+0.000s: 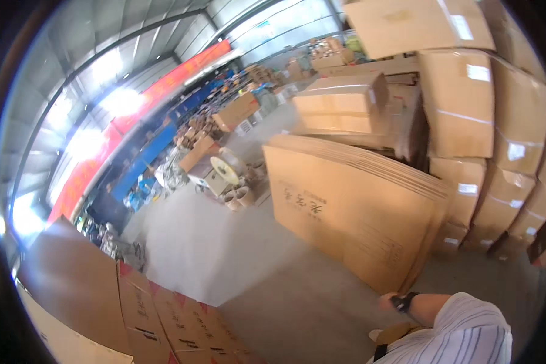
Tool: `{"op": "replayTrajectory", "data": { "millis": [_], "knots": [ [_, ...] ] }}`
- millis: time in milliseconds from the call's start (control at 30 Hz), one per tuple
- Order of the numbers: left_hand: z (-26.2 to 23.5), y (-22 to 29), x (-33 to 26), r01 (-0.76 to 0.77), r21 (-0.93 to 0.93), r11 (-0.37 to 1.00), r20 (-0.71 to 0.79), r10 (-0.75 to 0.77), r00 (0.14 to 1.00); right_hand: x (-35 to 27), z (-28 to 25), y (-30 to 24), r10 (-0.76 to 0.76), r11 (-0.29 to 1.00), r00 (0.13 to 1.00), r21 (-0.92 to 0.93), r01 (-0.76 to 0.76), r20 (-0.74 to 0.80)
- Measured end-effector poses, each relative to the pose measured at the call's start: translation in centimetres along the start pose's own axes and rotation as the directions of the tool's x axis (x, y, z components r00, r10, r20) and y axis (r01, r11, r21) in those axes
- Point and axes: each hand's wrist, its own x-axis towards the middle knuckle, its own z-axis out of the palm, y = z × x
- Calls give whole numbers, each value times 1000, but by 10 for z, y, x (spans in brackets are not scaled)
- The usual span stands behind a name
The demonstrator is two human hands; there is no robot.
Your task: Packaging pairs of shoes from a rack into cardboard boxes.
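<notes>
My right hand [384, 301] shows at the lower right, small and blurred, so I cannot tell whether it holds anything. A black watch [404, 301] sits on the wrist, and a white striped sleeve [470, 330] covers the arm. The hand is just below the near bottom corner of a thick stack of flat, folded cardboard sheets [352, 209] that leans upright on the concrete floor. A tan object with a black strap [396, 333] lies under the forearm. My left hand is out of view.
Taped cardboard boxes [461, 109] are stacked high behind the flat sheets on the right. Flat cartons with red print [176, 321] lie at the lower left. White reels and paper cores [227, 176] stand mid-floor. Blue racks and red banners [164, 91] line the far wall.
</notes>
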Motion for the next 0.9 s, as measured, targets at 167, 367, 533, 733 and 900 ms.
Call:
{"op": "replayTrajectory", "data": {
  "millis": [167,367,533,733,900],
  "knots": [
    [-104,91,79,-27,-41,999,-16,26,1000,132,41,-373,-549,783,690,0,622,472],
    [-255,164,221,-35,-35,999,5,35,999,298,116,-543,-642,689,567,66,721,516],
    [-385,284,335,-116,89,989,186,98,978,503,98,-251,-625,768,700,116,630,345],
    [-512,398,504,-107,241,965,228,50,972,487,-105,-292,476,839,727,6,-545,-495],
    [-606,479,643,-119,286,951,243,48,969,656,-163,-382,520,779,567,83,-621,-639]
  ]
}}
